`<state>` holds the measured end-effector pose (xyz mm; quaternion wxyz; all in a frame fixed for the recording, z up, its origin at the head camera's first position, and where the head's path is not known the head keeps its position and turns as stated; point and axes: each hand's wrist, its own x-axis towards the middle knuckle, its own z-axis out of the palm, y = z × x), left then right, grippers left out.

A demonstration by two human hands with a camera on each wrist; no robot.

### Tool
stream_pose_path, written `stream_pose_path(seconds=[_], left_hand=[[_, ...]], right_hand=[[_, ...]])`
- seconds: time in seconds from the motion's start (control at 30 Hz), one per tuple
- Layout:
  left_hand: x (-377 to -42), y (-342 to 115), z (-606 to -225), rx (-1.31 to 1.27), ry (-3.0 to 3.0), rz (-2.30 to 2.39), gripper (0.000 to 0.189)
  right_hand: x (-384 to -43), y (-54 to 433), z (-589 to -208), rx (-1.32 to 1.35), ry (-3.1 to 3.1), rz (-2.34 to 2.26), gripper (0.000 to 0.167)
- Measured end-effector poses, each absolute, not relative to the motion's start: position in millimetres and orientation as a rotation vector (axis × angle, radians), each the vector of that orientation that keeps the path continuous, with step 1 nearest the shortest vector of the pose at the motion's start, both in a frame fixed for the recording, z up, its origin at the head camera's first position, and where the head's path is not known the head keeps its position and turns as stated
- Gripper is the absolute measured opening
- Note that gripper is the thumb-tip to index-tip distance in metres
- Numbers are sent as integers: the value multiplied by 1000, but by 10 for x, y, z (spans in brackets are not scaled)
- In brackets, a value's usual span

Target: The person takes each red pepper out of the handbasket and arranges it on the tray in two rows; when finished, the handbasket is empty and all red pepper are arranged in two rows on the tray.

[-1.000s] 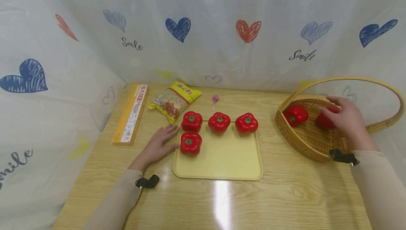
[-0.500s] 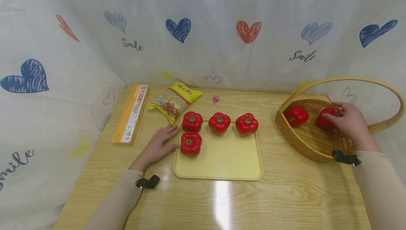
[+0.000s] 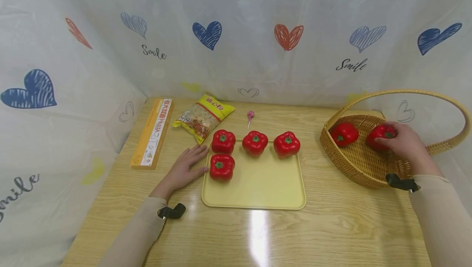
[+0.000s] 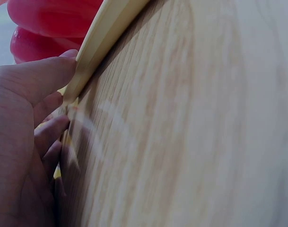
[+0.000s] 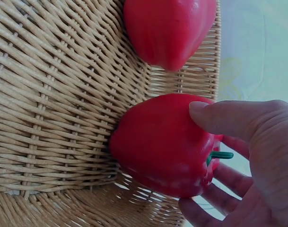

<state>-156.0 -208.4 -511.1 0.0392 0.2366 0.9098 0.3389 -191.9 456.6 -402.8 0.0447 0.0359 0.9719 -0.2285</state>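
In the head view my right hand (image 3: 407,142) is inside the wicker basket (image 3: 354,173) at the right, at a red bell pepper (image 3: 377,137). The right wrist view shows the thumb on one side of this pepper (image 5: 158,142) and the fingers curled on the other, near its green stem. A second red bell pepper (image 3: 345,134) lies farther left in the basket. My left hand (image 3: 184,169) rests with spread fingers at the left edge of the yellow tray (image 3: 265,189); its thumb (image 4: 63,61) touches the rim. Beside it, several more red bell peppers (image 3: 222,167) stand on the tray.
A yellow pasta bag (image 3: 204,115) and an orange pasta box (image 3: 152,134) lie behind and left of the tray. Near the back of the wooden table (image 3: 321,230) is a lollipop (image 3: 250,115). The basket's tall handle (image 3: 405,91) arches above the right arm.
My right hand has shifted slightly down and right around the pepper in the basket, so more of that pepper and its green stem shows. The left hand stays put.
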Motion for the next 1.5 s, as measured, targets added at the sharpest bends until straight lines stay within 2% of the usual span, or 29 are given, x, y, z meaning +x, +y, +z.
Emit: stream_pose_path(seconds=[0.2, 0.53, 1.5], left_hand=[[-1559, -2086, -5106, 726, 2787, 1041, 68], [-1557, -2087, -5105, 723, 2787, 1050, 68], [-1556, -2089, -5127, 721, 2781, 1059, 69]], right_hand=[[-1924, 4566, -4006, 94, 2952, -671, 68], [-1910, 4549, -3983, 120, 2928, -635, 77], [-1864, 4506, -3940, 106, 2972, -598, 77]])
